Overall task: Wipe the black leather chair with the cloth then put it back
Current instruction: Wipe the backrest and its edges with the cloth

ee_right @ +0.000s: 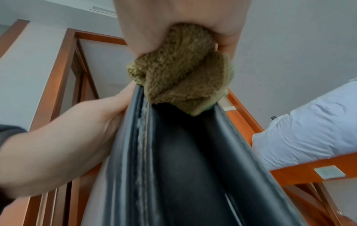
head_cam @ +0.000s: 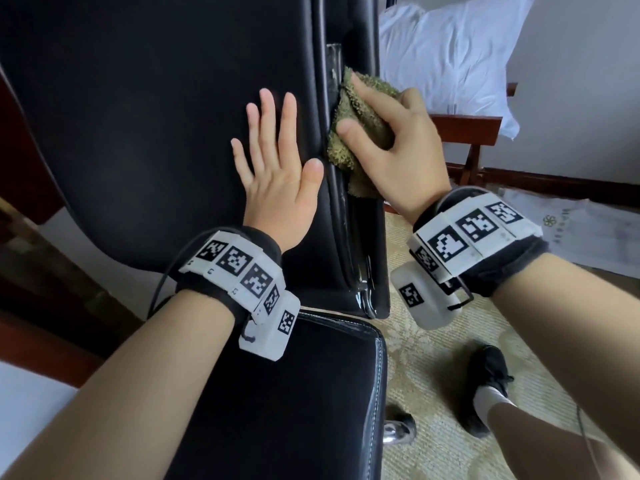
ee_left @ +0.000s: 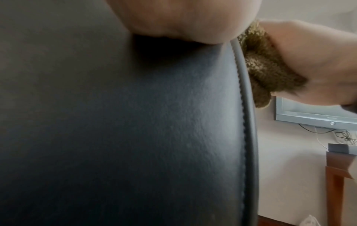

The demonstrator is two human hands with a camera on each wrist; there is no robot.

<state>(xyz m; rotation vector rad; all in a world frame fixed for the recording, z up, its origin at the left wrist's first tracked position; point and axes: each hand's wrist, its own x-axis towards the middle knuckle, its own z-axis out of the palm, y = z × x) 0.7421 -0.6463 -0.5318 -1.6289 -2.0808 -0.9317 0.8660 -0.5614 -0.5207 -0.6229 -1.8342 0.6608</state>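
Observation:
The black leather chair [head_cam: 156, 116] fills the upper left of the head view, its backrest upright and its seat [head_cam: 294, 393] below. My left hand [head_cam: 277, 161] lies flat on the backrest, fingers straight and spread. My right hand [head_cam: 391, 140] grips a bunched olive-green terry cloth [head_cam: 356, 112] and presses it against the right side edge of the backrest. In the right wrist view the cloth [ee_right: 179, 68] sits on the worn seam of the chair edge [ee_right: 173, 152]. The left wrist view shows the backrest leather [ee_left: 135, 122] and the cloth [ee_left: 260, 64] beyond its piping.
A white pillow [head_cam: 450, 57] lies on a wooden stand [head_cam: 467, 129] behind the chair at right. Patterned carpet [head_cam: 433, 375] covers the floor, with my black shoe [head_cam: 485, 386] on it. A chrome chair base part [head_cam: 398, 427] shows under the seat. Dark wooden furniture [head_cam: 34, 271] stands left.

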